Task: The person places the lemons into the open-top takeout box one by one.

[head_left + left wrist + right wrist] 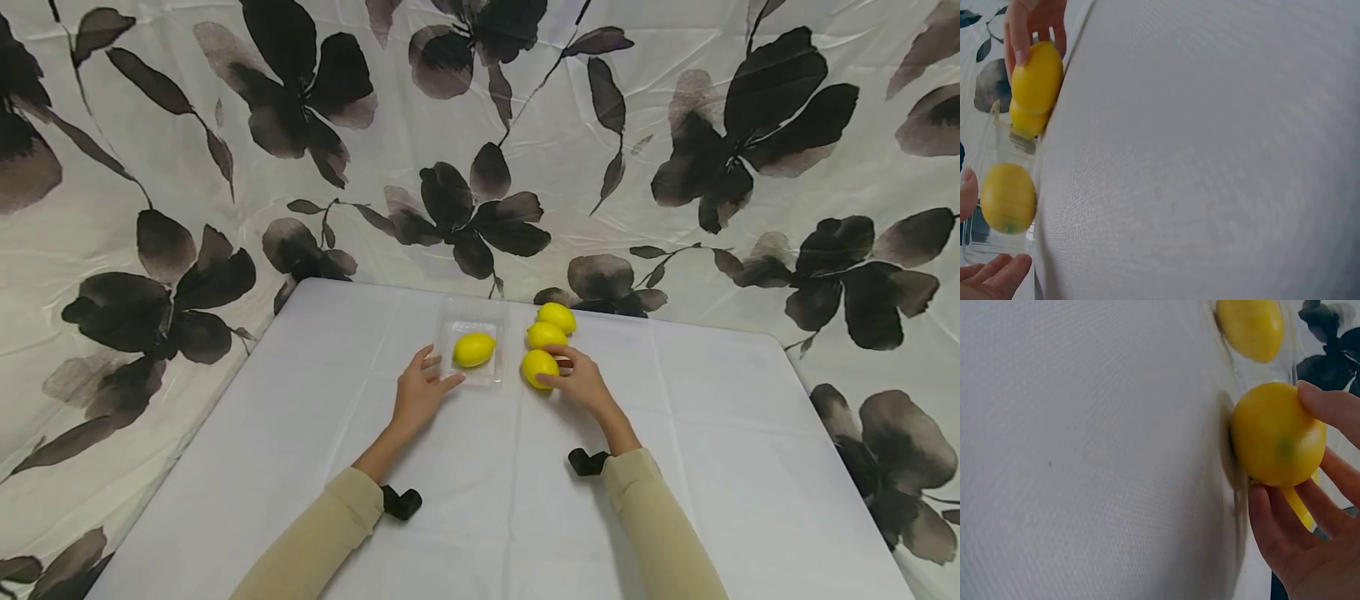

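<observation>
A clear plastic container (489, 382) stands near the table's far edge with one yellow lemon (474, 350) inside. My left hand (420, 392) is at its near left corner, thumb and fingers spread loosely by the walls; in the left wrist view the fingertips (1015, 270) lie right beside the clear side. To the right of the container, my right hand (583, 382) grips the nearest lemon (538, 369) of a short row, thumb on one side and fingers on the other. In the right wrist view this held lemon (1277, 434) shows its greenish tip.
Two more lemons, a middle one (546, 335) and a far one (557, 317), sit behind the held lemon. A white cloth covers the table (480, 500). Floral fabric (465, 217) hangs right behind the far edge.
</observation>
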Demonstrator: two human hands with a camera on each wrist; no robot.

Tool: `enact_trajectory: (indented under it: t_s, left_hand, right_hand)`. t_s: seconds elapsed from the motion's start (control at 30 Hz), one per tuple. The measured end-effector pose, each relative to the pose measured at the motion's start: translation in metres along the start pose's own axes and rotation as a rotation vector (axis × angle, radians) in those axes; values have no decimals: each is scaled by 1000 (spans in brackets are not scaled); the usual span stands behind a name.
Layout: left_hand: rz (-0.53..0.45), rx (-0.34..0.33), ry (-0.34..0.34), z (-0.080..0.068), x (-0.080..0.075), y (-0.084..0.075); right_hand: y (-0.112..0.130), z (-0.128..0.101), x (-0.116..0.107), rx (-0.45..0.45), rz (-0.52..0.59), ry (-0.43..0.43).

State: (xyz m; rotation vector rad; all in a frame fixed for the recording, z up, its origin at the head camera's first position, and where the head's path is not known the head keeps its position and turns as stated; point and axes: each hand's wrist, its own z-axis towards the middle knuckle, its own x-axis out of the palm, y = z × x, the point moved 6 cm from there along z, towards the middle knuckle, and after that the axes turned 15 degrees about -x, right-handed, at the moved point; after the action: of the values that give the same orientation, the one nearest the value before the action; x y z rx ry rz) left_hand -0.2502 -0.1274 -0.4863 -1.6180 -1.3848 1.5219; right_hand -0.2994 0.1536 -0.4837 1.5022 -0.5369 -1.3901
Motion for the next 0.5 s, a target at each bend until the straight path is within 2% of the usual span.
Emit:
enact_trajectory:
  t_s: [0.17,0.5]
  left_hand:
    - [-8,3,-3,-1,-1,-2]
    - [3,1,-5,1,0,1]
  right_hand:
    - [3,3,5,27,10,-24]
    - [9,8,9,-5,-20,-66]
